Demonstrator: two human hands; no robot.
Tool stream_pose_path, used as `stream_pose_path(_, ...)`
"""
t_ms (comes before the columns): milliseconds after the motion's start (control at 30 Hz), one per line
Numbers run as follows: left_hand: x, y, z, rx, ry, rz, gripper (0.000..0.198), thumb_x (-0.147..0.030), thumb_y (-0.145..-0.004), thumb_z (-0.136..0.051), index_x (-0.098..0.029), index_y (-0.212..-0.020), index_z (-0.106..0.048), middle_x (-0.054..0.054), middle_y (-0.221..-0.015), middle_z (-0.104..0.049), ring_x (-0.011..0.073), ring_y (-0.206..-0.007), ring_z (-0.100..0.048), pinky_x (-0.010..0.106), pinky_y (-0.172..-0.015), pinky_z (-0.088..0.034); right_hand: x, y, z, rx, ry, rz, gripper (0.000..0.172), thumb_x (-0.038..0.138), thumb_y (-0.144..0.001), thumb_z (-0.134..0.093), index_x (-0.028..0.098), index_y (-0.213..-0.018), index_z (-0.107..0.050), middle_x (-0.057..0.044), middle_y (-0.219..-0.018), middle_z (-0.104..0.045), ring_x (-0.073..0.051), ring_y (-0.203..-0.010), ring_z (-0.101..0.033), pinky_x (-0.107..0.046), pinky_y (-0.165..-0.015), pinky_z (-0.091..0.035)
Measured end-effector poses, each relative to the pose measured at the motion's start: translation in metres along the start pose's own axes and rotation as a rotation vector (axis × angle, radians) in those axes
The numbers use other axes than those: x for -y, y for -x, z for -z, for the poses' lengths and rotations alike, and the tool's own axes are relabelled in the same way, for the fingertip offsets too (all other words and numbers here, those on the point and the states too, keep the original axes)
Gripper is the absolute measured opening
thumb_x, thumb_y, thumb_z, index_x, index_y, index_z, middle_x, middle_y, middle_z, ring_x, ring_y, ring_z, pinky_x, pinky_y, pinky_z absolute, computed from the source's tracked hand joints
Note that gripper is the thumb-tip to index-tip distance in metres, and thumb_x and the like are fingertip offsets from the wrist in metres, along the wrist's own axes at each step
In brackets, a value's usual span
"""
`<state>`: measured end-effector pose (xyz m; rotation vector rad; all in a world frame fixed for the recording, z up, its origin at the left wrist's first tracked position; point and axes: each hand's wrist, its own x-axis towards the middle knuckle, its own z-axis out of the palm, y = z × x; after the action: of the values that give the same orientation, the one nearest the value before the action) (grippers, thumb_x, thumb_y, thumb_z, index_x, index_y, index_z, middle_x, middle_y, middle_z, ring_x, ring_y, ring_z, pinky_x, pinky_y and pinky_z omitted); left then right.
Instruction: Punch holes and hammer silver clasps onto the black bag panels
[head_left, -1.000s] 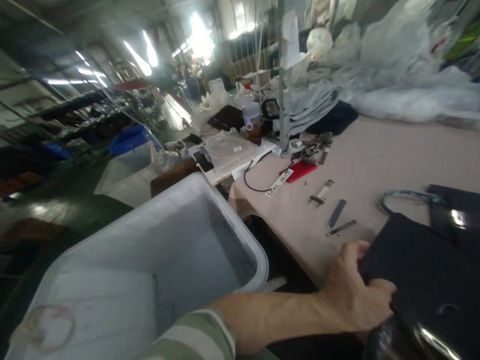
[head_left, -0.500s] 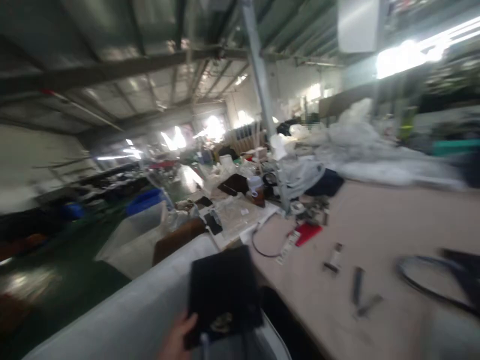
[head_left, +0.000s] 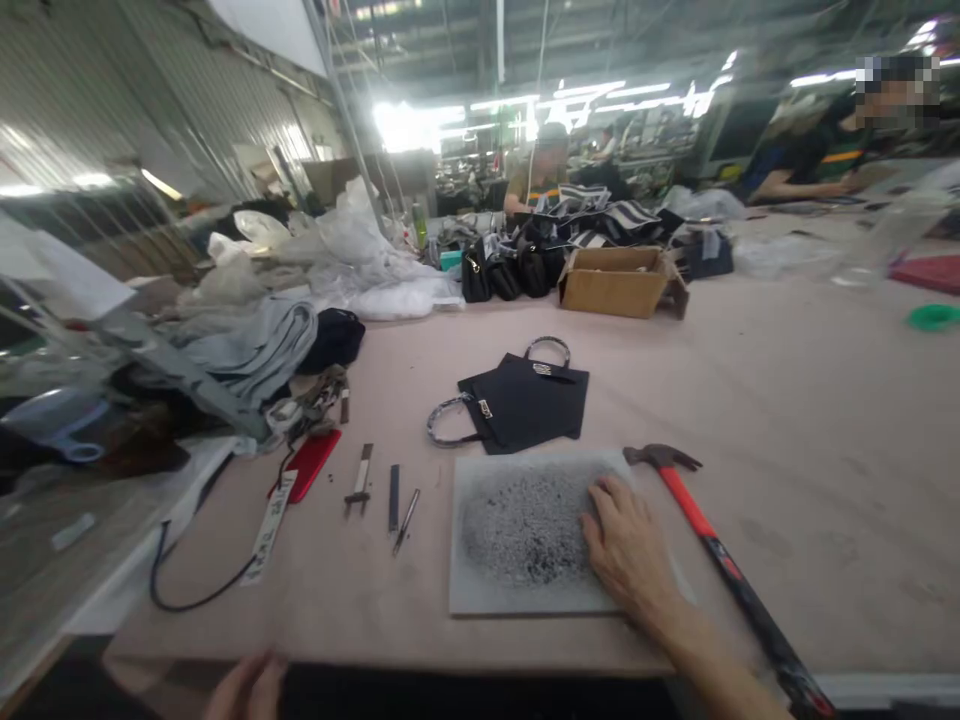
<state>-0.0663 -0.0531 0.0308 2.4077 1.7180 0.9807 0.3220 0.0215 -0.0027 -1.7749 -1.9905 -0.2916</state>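
Observation:
My right hand lies palm down on the right part of a grey board whose middle is covered with dark pits and marks. Its fingers are stretched out and hold nothing. At the bottom left, my left hand shows only a few blurred fingers by the table's front edge, with nothing visible in them. Right of the board lies a claw hammer with a red and black handle. Just behind the board rest flat black bags with looped, wrapped handles and small metal emblems.
Left of the board lie a two-pronged tool, a dark flat bar, a thin metal punch and a red piece. Farther back are a cardboard box, black bags and plastic wrapping. Co-workers sit across the table.
The view has swung right from the aisle to the tabletop. The dark flat piece with a metal emblem, earlier in a hand at the bottom, is no longer in that hand.

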Motion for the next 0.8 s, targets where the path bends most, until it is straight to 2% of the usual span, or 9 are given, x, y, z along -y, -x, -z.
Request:
stream_pose_path(67,0.013,-0.039,-0.015,-0.146,-0.019,0.032,0.022,-0.027,-0.101,-0.047,-0.033,-0.113,-0.064,-0.001,-0.106,-0.071,0.0235,-0.091,-0.069,0.042,-0.077,-0.062,0.001,0.001,0.002,0.000,0.000,0.000,0.029,0.027,-0.096,-0.046,0.013,-0.115,-0.064,-0.018,-0.127,-0.061,-0.035,-0.113,-0.057,-0.053,-0.096,-0.049)
stream_pose_path(133,0.016,-0.093,-0.041,-0.112,-0.033,-0.010,0.027,-0.018,-0.096,-0.045,-0.026,-0.112,-0.064,0.004,-0.111,-0.071,0.0265,-0.103,-0.069,0.047,-0.090,-0.061,-0.001,0.002,0.002,0.003,-0.017,-0.015,0.028,0.027,-0.096,-0.047,0.015,-0.115,-0.063,-0.017,-0.128,-0.061,-0.034,-0.112,-0.057,-0.053,-0.095,-0.049)
stream_pose_path(233,0.015,-0.172,-0.080,0.267,-0.185,-0.153,0.038,-0.005,-0.085,-0.049,-0.015,-0.118,-0.064,0.015,-0.134,-0.062,0.0304,-0.130,-0.056,0.051,-0.114,-0.044,-0.003,0.001,0.001,0.015,-0.049,-0.047,0.029,0.029,-0.096,-0.047,0.016,-0.118,-0.061,-0.016,-0.129,-0.060,-0.034,-0.112,-0.057,-0.053,-0.095,-0.049)
stream_pose_path(333,0.023,-0.217,-0.104,0.486,-0.313,-0.201,0.034,0.000,-0.081,-0.048,-0.012,-0.107,-0.067,0.019,-0.134,-0.060,0.0324,-0.134,-0.050,0.056,-0.118,-0.033,-0.004,0.001,0.001,0.024,-0.083,-0.076,0.029,0.030,-0.096,-0.048,0.017,-0.119,-0.060,-0.015,-0.129,-0.060,-0.033,-0.113,-0.057,-0.053,-0.096,-0.048)
stream_pose_path(467,0.043,-0.236,-0.105,0.565,-0.304,-0.327,0.026,0.000,-0.083,-0.046,-0.018,-0.085,-0.065,0.012,-0.102,-0.069,0.0282,-0.115,-0.059,0.058,-0.122,-0.024,-0.003,0.001,0.004,0.051,-0.125,-0.115,0.028,0.032,-0.096,-0.048,0.020,-0.118,-0.060,-0.014,-0.129,-0.060,-0.033,-0.114,-0.057,-0.053,-0.097,-0.047)
stream_pose_path(567,0.037,-0.243,-0.084,0.496,-0.216,-0.454,0.019,-0.006,-0.086,-0.049,-0.019,-0.080,-0.062,0.008,-0.087,-0.067,0.0253,-0.097,-0.062,0.058,-0.120,-0.027,-0.001,0.000,0.008,0.077,-0.165,-0.152,0.028,0.032,-0.095,-0.049,0.021,-0.119,-0.060,-0.013,-0.131,-0.060,-0.033,-0.116,-0.056,-0.054,-0.098,-0.046)
stream_pose_path(667,-0.001,-0.241,-0.051,0.317,-0.033,-0.599,0.014,-0.017,-0.095,-0.050,-0.018,-0.087,-0.062,0.007,-0.083,-0.064,0.0235,-0.085,-0.060,0.045,-0.098,-0.050,-0.001,-0.002,0.010,0.093,-0.222,-0.184,0.029,0.032,-0.095,-0.049,0.019,-0.118,-0.061,-0.014,-0.132,-0.060,-0.033,-0.119,-0.055,-0.055,-0.101,-0.045)
stream_pose_path(733,-0.039,-0.224,-0.032,0.218,0.086,-0.658,0.013,-0.022,-0.099,-0.051,-0.018,-0.091,-0.061,0.006,-0.081,-0.063,0.0221,-0.078,-0.058,0.036,-0.077,-0.051,-0.003,-0.002,0.010,0.084,-0.286,-0.201,0.028,0.032,-0.096,-0.048,0.018,-0.116,-0.062,-0.014,-0.131,-0.061,-0.032,-0.120,-0.055,-0.055,-0.102,-0.045)
stream_pose_path(800,-0.079,-0.192,-0.023,0.187,0.211,-0.662,0.011,-0.020,-0.100,-0.050,-0.017,-0.093,-0.059,0.004,-0.076,-0.061,0.0194,-0.070,-0.055,0.032,-0.067,-0.047,-0.007,0.000,0.010,0.040,-0.374,-0.231,0.029,0.033,-0.097,-0.047,0.018,-0.116,-0.062,-0.014,-0.128,-0.063,-0.031,-0.120,-0.056,-0.054,-0.103,-0.044)
